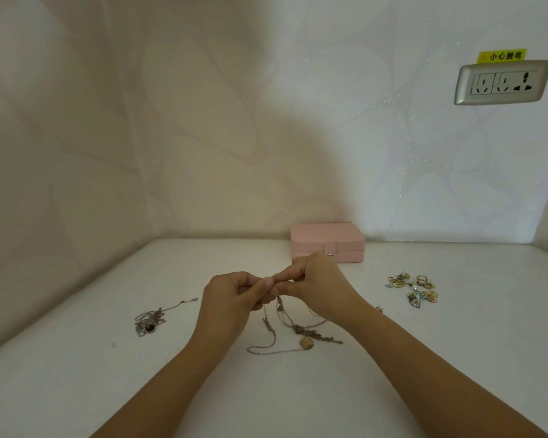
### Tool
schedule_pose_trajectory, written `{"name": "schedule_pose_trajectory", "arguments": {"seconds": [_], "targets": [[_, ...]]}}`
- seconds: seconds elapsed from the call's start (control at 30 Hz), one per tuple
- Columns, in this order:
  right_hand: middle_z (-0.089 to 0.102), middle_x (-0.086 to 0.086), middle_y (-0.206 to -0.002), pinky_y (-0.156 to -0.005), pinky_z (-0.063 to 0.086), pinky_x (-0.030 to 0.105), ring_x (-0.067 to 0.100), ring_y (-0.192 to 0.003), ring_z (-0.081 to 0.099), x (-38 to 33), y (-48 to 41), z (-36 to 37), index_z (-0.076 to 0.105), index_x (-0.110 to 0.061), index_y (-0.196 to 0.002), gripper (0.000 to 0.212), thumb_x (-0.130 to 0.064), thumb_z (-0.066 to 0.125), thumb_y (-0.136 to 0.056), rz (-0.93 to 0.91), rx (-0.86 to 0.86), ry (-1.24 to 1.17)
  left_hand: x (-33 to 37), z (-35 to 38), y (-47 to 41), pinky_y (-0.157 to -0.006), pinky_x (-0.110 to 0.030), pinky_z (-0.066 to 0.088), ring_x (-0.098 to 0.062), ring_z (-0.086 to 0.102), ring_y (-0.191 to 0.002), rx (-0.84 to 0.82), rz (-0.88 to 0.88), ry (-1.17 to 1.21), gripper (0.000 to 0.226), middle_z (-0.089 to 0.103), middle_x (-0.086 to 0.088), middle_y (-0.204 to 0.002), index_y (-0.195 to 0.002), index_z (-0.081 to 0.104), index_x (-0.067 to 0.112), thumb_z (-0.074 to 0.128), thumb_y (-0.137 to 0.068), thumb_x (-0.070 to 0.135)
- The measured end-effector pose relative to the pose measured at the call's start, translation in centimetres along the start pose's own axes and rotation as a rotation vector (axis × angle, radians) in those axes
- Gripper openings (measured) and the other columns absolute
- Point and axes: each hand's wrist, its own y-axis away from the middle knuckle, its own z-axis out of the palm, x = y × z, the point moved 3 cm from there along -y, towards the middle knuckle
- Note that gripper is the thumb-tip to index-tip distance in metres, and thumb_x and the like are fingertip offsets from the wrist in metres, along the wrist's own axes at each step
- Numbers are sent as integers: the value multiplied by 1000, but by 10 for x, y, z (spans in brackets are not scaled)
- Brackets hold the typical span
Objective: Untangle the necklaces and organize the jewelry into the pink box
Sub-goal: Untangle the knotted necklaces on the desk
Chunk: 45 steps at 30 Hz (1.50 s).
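Observation:
My left hand [234,295] and my right hand [317,282] meet fingertip to fingertip above the middle of the white table [76,374]. Both pinch the top of a tangle of thin silver necklaces [298,330]. Its chains hang down and trail on the table, with a small amber pendant [306,343] lying at the bottom. A separate silver necklace [151,317] lies bunched on the left. The pink box [328,240] stands closed against the back wall, just behind my right hand.
A heap of earrings and rings [415,289] lies on the right of the table, and a tiny piece [379,308] sits beside my right wrist. Walls close the table in on the left, back and right. A power socket [502,83] is on the back wall.

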Motion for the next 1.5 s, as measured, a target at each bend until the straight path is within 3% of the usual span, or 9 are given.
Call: {"name": "schedule_pose_trajectory", "arguments": {"seconds": [0.13, 0.3, 0.5, 0.77, 0.93, 1.13, 1.23, 1.33, 1.5], "targets": [[57, -16, -66, -60, 37, 6, -11, -61, 53, -2, 1, 0, 76, -21, -99, 14, -22, 68, -88, -3, -67, -11, -1, -4, -2, -64, -19, 54, -5, 67, -59, 34, -5, -26, 16, 70, 1, -59, -73, 71, 11, 68, -85, 21], [50, -18, -59, -57, 32, 10, -9, -58, 47, -6, 2, -6, 77, -25, -97, 14, -28, 66, -88, -10, -38, 42, -5, -5, -5, -78, -42, 56, -9, 64, -56, 2, -13, -58, 17, 64, 1, -54, -74, 70, 12, 69, -83, 27], [48, -29, -51, -53, 34, 6, -9, -53, 44, -11, 5, -11, 77, -25, -92, 13, -28, 77, -79, -30, -68, 2, -4, -2, -4, -68, -28, 58, -12, 62, -56, -4, -14, 3, 21, 64, -1, -53, -71, 69, 8, 66, -86, 22], [52, -23, -56, -55, 35, 6, -10, -56, 45, -11, 5, -12, 78, -22, -90, 10, -27, 70, -85, -27, -31, 48, -5, -2, -3, -79, -43, 57, -13, 64, -57, -2, 4, -28, 20, 65, 0, -54, -75, 70, 9, 67, -86, 26], [45, -18, -59, -58, 35, 3, -18, -63, 45, -13, 6, -14, 77, -24, -88, 7, -26, 71, -84, -72, -15, 116, -3, 0, -2, -77, -43, 57, -13, 64, -57, -16, 15, -38, 19, 64, 0, -54, -74, 69, 11, 67, -85, 26], [39, -13, -64, -57, 34, 7, -11, -60, 43, -14, 5, -13, 74, -22, -87, 6, -21, 71, -82, -90, -1, 129, -4, 1, -3, -80, -47, 55, -13, 64, -56, -29, -4, -30, 19, 62, 2, -52, -76, 70, 10, 67, -85, 27], [39, -13, -64, -56, 34, 7, -11, -59, 43, -14, 5, -13, 74, -20, -89, 6, -20, 70, -84, -92, -4, 133, -3, 1, -3, -70, -41, 54, -7, 58, -50, -28, -1, -50, 20, 56, 5, -48, -76, 70, 11, 67, -86, 27], [39, -12, -63, -55, 34, 9, -7, -58, 43, -13, 3, -13, 75, -21, -90, 8, -23, 69, -84, -92, -8, 164, -2, 0, -3, -51, -24, 38, -8, 40, -46, -15, 21, -113, 17, 39, 10, -44, -74, 70, 13, 68, -85, 26], [42, -13, -64, -58, 34, 9, -11, -64, 45, -12, 3, -12, 76, -21, -93, 11, -23, 68, -86, -123, -15, 235, -4, -2, -3, -46, -20, 24, -8, 22, -43, -5, 10, -126, 5, 24, 10, -44, -78, 73, 18, 73, -82, 21]]}}
